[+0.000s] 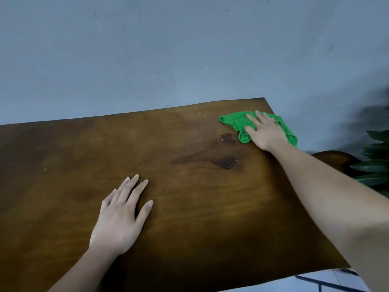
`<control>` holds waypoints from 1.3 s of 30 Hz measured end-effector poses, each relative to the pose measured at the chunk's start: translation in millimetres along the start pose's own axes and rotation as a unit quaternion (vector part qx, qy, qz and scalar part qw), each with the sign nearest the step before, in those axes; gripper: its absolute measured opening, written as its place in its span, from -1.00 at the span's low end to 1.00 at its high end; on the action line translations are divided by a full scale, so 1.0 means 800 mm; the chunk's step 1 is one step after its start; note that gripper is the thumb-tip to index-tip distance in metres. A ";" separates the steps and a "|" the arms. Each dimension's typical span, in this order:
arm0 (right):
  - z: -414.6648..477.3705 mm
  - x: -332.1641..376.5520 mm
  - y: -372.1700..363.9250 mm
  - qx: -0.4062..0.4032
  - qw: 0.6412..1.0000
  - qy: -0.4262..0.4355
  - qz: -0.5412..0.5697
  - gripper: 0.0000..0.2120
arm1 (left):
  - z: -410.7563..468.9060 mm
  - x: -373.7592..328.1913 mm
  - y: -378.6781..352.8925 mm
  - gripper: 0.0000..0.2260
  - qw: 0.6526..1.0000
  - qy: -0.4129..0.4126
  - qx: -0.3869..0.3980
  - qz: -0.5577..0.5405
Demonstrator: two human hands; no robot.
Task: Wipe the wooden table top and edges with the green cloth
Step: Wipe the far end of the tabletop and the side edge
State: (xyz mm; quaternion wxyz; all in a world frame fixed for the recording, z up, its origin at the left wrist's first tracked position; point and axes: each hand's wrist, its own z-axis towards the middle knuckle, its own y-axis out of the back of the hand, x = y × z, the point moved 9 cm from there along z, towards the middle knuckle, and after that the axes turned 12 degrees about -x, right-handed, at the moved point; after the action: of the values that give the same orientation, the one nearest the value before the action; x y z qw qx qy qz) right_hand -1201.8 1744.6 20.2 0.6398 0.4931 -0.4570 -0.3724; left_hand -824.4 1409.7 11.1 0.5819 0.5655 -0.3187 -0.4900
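The straight, spread fingers [255,120] of the right hand [266,133] press flat on a green cloth [233,121]; nothing is pinched or gripped. The cloth lies bunched at the far right corner of the wooden table [189,218], and its outer end seems to lap over the right edge. The left hand [117,220] rests palm down on bare wood nearer the person, its fingers [134,186] straight and slightly fanned, holding nothing.

The cloth looks soft, light and limp, likely to fold or bunch under the palm. A flat, wide palm over its middle should drive it best across the top; for the edges, wrapping it over the rim under curled fingers would probably serve. The tabletop looks hard and smooth, so the cloth should slide easily.

Two dark knots [226,163] mark the wood near the cloth, and a trail of pale specks [204,115] lies just left of it. Beyond the right edge stand a rounded wooden piece [332,158] and dark plant leaves [376,165], close enough to crowd that side. A grey wall [189,49] lies behind.
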 end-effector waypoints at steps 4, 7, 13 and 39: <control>0.004 -0.040 0.000 -0.020 0.994 -0.110 0.003 -0.32 | 0.001 -0.002 0.000 -0.26 1.000 -0.002 0.004 0.001; 0.004 -0.014 -0.010 -0.020 0.989 -0.146 -0.019 -0.30 | 0.001 -0.001 -0.001 -0.25 1.000 0.000 0.009 0.004; -0.027 0.175 -0.039 0.018 0.999 0.037 -0.018 -0.31 | 0.007 -0.002 -0.003 -0.21 1.000 0.005 0.023 0.009; 0.093 0.043 -0.017 0.010 1.000 -0.017 0.022 -0.34 | 0.008 -0.003 -0.001 -0.25 1.000 0.005 0.016 0.005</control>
State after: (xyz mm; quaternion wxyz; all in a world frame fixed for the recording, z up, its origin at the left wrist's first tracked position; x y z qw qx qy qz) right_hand -1262.7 1687.9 21.9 0.6348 0.4829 -0.4821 -0.3624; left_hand -831.2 1410.2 11.7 0.5768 0.5753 -0.3262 -0.4796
